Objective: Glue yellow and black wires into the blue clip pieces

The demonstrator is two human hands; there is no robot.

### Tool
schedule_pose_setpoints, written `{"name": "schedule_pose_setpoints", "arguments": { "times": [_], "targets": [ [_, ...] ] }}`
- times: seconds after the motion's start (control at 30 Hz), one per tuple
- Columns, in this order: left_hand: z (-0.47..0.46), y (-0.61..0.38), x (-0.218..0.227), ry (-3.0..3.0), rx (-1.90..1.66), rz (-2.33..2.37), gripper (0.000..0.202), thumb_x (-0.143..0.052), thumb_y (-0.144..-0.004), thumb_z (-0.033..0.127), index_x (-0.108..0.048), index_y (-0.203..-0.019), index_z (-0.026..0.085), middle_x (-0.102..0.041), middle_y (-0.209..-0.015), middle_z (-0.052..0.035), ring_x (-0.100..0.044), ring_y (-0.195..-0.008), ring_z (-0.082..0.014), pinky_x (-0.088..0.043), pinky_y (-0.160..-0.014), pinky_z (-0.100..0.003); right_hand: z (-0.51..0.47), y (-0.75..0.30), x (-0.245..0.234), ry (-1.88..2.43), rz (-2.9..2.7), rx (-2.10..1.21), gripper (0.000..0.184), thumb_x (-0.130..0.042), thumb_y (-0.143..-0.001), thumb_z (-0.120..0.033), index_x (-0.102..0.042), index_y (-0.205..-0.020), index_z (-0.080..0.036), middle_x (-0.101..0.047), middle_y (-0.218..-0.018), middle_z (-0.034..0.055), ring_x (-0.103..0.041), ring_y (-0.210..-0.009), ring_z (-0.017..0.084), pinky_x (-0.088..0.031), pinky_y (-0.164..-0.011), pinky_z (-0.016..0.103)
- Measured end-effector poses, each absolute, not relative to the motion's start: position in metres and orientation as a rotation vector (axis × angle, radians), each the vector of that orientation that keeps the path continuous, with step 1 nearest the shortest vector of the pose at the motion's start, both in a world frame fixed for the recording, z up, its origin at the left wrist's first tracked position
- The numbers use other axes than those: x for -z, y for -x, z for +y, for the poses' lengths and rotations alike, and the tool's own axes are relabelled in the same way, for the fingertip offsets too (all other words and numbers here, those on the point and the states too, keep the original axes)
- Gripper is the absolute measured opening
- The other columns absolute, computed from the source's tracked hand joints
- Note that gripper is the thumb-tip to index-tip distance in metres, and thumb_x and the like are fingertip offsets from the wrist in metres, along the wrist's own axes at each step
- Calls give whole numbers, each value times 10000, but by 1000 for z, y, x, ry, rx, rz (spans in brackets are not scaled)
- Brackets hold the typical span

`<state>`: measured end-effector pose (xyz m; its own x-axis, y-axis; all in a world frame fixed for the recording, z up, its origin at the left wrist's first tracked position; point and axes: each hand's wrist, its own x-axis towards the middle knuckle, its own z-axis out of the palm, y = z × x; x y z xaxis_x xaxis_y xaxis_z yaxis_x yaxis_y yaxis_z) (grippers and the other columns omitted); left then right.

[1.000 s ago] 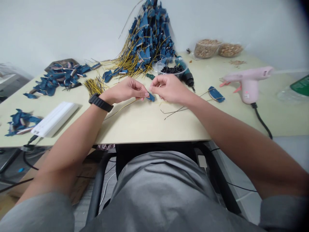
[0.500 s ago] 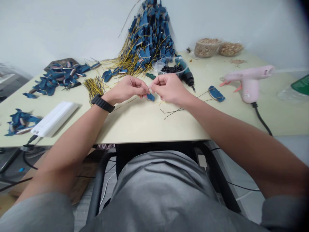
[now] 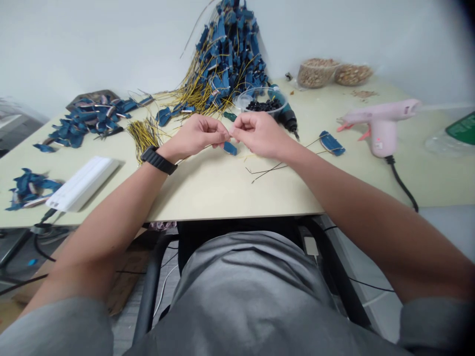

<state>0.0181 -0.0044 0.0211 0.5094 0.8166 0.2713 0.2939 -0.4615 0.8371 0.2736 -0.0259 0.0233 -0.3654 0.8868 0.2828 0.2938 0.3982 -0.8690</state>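
Note:
My left hand (image 3: 198,134) and my right hand (image 3: 257,133) meet fingertip to fingertip above the pale table (image 3: 222,188). Both are closed in a pinch. Between them hangs a small blue piece (image 3: 230,148) on a thin yellow wire that trails left under my left hand. A black watch (image 3: 159,160) sits on my left wrist. Which fingers carry the wire itself is hard to make out.
A tall heap of blue pieces with yellow wires (image 3: 226,59) stands behind the hands. A clear bowl of black bits (image 3: 264,102), a pink glue gun (image 3: 378,126), a lone blue piece (image 3: 331,143), loose dark wires (image 3: 265,171), a white box (image 3: 83,183) and more blue piles (image 3: 89,118) lie around.
Both hands have risen slightly and drawn closer together. The blue piece now hangs a little lower below the fingertips; the yellow wire has been pulled further under my left hand.

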Motion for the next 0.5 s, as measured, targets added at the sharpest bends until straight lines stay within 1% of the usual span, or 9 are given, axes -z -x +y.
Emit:
{"name": "schedule_pose_setpoints", "arguments": {
  "times": [0.07,0.1,0.17,0.27,0.33,0.4,0.5],
  "targets": [
    [-4,-19,-21,-1984,-891,910,302,-1078,-986,415,-893,-876,203,-822,-771,-55,-809,-716,-197,-643,-683,-327,-26,-273,-24,996,-1903,-892,494,-1015,-1071,-146,-622,-787,-239,-686,-828,10,-555,-777,151,-463,-675,299],
    [-4,-19,-21,-1972,-908,909,292,-1079,-987,407,-896,-884,205,-833,-786,-56,-821,-732,-199,-656,-698,-326,-27,-272,-25,997,-1887,-915,489,-993,-1084,-138,-617,-788,-240,-678,-824,7,-549,-771,151,-459,-672,300],
    [-3,-21,-20,-1946,-959,897,303,-1089,-990,409,-887,-891,206,-853,-820,-58,-839,-763,-200,-684,-735,-328,-32,-268,-27,1018,-1787,-1045,454,-905,-1154,-148,-618,-816,-246,-650,-803,-2,-516,-719,146,-431,-628,300],
    [-1,-22,-19,-1922,-1025,866,404,-1125,-991,474,-846,-882,203,-845,-826,-55,-842,-777,-195,-710,-783,-337,-38,-261,-30,1052,-1594,-1252,429,-782,-1224,-130,-605,-853,-254,-597,-772,-17,-441,-640,134,-390,-569,290],
    [-1,-22,-18,-1921,-1023,864,490,-1149,-980,549,-818,-879,203,-811,-792,-50,-835,-763,-198,-709,-787,-354,-41,-258,-30,1058,-1530,-1313,442,-777,-1235,-126,-586,-859,-257,-583,-770,-24,-418,-622,130,-388,-559,284],
    [-2,-21,-18,-1911,-998,875,545,-1171,-942,608,-805,-879,210,-792,-775,-50,-826,-747,-209,-702,-773,-380,-41,-257,-29,1052,-1528,-1321,455,-813,-1241,-155,-578,-865,-260,-591,-772,-29,-421,-619,129,-397,-562,283],
    [-4,-20,-19,-1872,-975,874,531,-1184,-881,601,-812,-865,223,-806,-786,-57,-802,-720,-213,-689,-743,-397,-41,-258,-27,1046,-1594,-1251,478,-824,-1252,-169,-572,-855,-258,-616,-772,-28,-454,-638,129,-402,-577,285]
  ]
}}
